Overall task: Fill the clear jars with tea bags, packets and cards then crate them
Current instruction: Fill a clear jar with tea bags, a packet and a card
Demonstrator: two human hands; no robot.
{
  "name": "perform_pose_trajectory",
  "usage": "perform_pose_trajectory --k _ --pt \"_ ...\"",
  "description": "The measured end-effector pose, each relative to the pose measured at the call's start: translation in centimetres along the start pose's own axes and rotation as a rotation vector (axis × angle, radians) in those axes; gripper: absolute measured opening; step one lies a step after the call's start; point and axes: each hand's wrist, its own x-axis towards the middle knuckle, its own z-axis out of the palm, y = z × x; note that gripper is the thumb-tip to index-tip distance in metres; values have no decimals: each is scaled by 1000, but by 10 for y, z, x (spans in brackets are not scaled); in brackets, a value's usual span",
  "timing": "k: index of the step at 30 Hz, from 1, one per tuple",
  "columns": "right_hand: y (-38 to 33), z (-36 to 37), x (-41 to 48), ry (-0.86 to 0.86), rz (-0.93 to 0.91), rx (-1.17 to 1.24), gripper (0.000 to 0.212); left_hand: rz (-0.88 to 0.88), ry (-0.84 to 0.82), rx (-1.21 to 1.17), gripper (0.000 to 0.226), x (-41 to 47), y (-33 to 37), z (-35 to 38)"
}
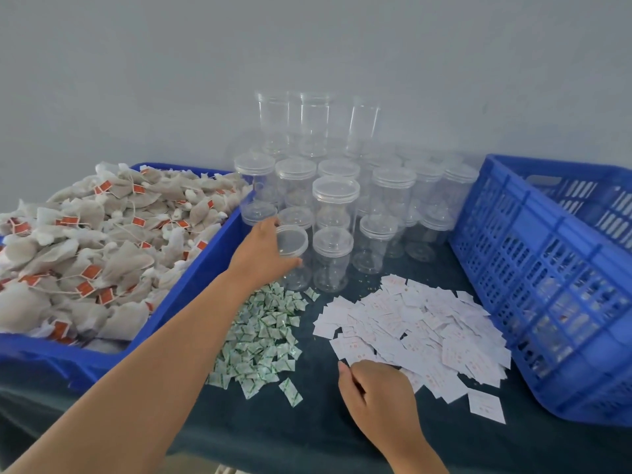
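Left hand (261, 253), arm stretched forward, fingers and thumb wrapped round the upper body of one lidded clear jar (297, 277), which stands upright at the front-left corner of the jar stock (337, 200). The rest of the stock, lidded and upright, some stacked, spreads beyond and to the right of that hand. Tea bags (85, 248), red-tagged, heaped in a blue tray (191, 285) to the left of the left forearm. Packets (263, 336), white and green, piled loose just right of the same forearm, nearer than the held jar. Right hand (376, 388), knuckles up, fingers curled, at the near edge of the cards (427, 330); whether it pinches a card cannot be told. Blue crate (547, 285), slatted, well to the right of the right hand, on the dark table (307, 432).
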Motion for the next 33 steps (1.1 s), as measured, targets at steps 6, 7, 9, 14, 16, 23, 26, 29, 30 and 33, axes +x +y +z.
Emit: perform_pose_trajectory --k 6,7,9,14,16,23,26,29,30,33 --pt "0 2 -1 -13 33 21 53 -27 53 112 98 -25 12 -39" --pt "0 1 -1 2 58 29 53 -44 78 118 95 -32 15 -51" --pt "-4 -5 3 32 106 91 47 -57 111 84 98 -52 20 -79" --pt "-46 -31 17 -170 230 488 102 118 -138 45 109 -132 51 -113" --pt "-67 -36 20 -290 283 685 132 179 -246 89 118 -164 66 -100" --pt "-69 -50 15 -344 216 747 77 461 -279 79 78 -194 60 -74" --pt "-68 -54 16 -345 120 701 52 687 -289 140 60 -196 60 -64" --pt "-63 -53 11 -311 102 555 63 677 -180 60 35 -198 64 -50" --pt "-63 -51 8 -262 108 468 68 607 -135 31 37 -198 67 -45" --pt "-60 -36 0 -3 21 189 76 327 -63 38 55 -197 76 -31"
